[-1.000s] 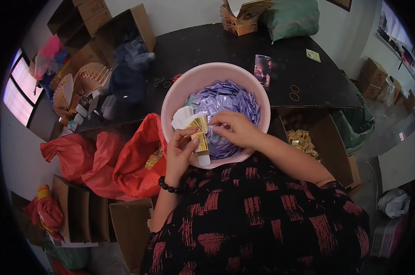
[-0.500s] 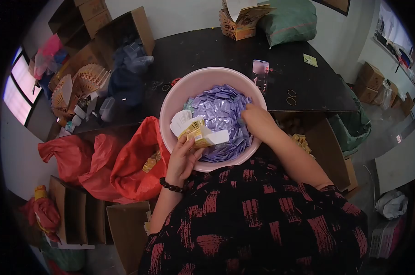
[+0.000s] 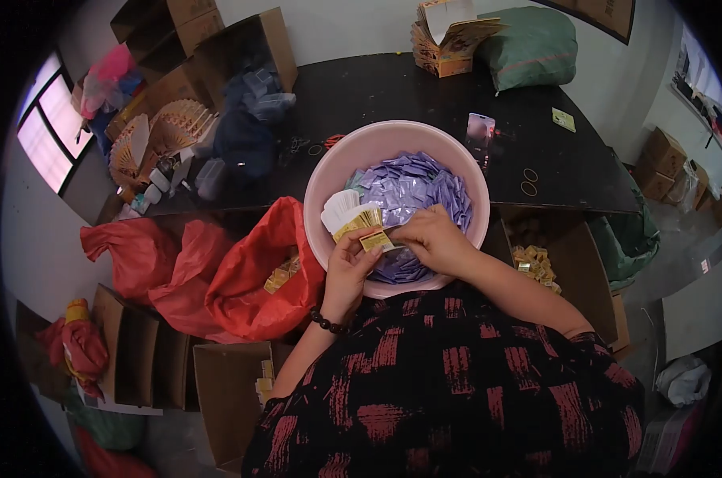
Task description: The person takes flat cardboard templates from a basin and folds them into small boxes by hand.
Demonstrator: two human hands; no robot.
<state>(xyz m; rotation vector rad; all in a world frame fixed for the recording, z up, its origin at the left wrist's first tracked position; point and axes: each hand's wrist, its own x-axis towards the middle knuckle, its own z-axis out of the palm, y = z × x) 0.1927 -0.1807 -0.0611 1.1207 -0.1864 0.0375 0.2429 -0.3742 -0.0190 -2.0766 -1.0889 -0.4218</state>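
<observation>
A pink basin point(image 3: 317, 179) holds a heap of purple sachets point(image 3: 413, 187). Over its near left side, my left hand point(image 3: 350, 267) grips a small yellow carton point(image 3: 379, 240) together with a fanned stack of white-and-yellow flat cartons point(image 3: 347, 210). My right hand point(image 3: 439, 240) has its fingers pinched at the right end of the small carton. Whatever those fingertips hold is hidden. Loose sachets lie just below and behind both hands.
Left of the basin, an open red bag point(image 3: 253, 275) contains small yellow boxes. More yellow boxes point(image 3: 536, 264) fill a cardboard box at the right. On the black table point(image 3: 345, 88) lie a phone point(image 3: 480, 131), rubber bands point(image 3: 529, 182) and a green sack point(image 3: 528, 48).
My right hand has come from the sachets at the basin's right side to the carton in my left hand. The carton's long white flap no longer sticks out. The whole view has shifted.
</observation>
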